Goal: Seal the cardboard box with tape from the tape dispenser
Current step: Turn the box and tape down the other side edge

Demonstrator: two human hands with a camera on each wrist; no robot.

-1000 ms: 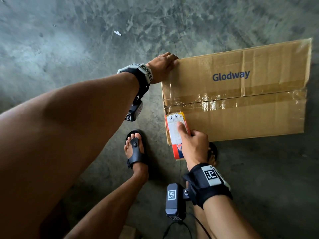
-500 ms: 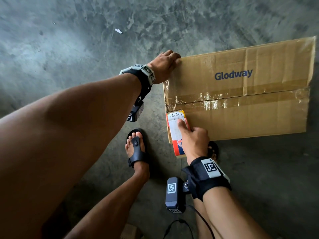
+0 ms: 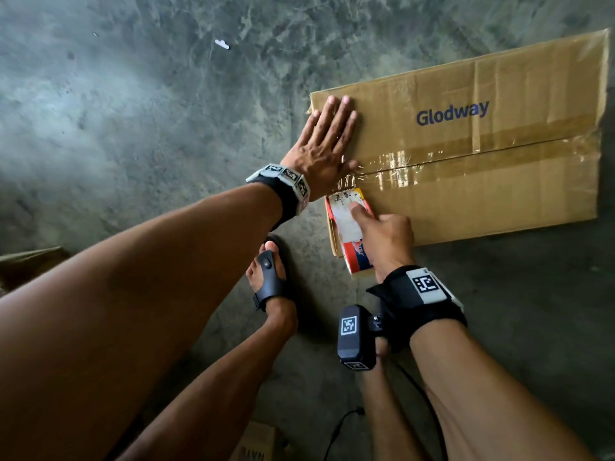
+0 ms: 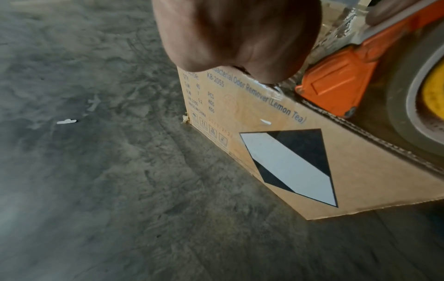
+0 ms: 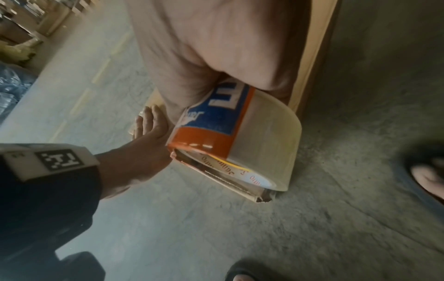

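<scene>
On the concrete floor [image 3: 133, 134], a small white scrap [image 3: 222, 44] lies well off toward 11 o'clock from the cardboard box [image 3: 499, 194], which stands at 1 to 3 o'clock in the head view, its top printed "Glodway". The left hand [image 3: 324, 146] lies flat on the box top at its 9 o'clock corner, fingers straight and slightly spread, pointing toward 1 o'clock, the thumb reaching out to the taped seam; its grip is fully apart, closed round nothing, only pressing on the cardboard. A strip of clear tape [image 3: 416, 166] runs along the middle seam from the left end toward 3 o'clock, shiny and wrinkled near the hand. In the left wrist view the box's end face shows a black-and-white diamond label [image 4: 290, 167] and blurred print that includes "Lemon Tea". Just at 6 o'clock of the left hand, at the box's left end where the seam meets the edge, sits the orange tape dispenser [image 3: 349, 227], its roll of tape [image 5: 266, 138] hanging over the end face. The right hand [image 3: 387, 241] clamps its grip on the dispenser from the 5 o'clock side, fingers curled about the body and the index finger laid straight along its top label. A left foot in a black sandal [image 3: 271, 281] stands on the floor at 7 o'clock of the dispenser, near the box but apart from it.
</scene>
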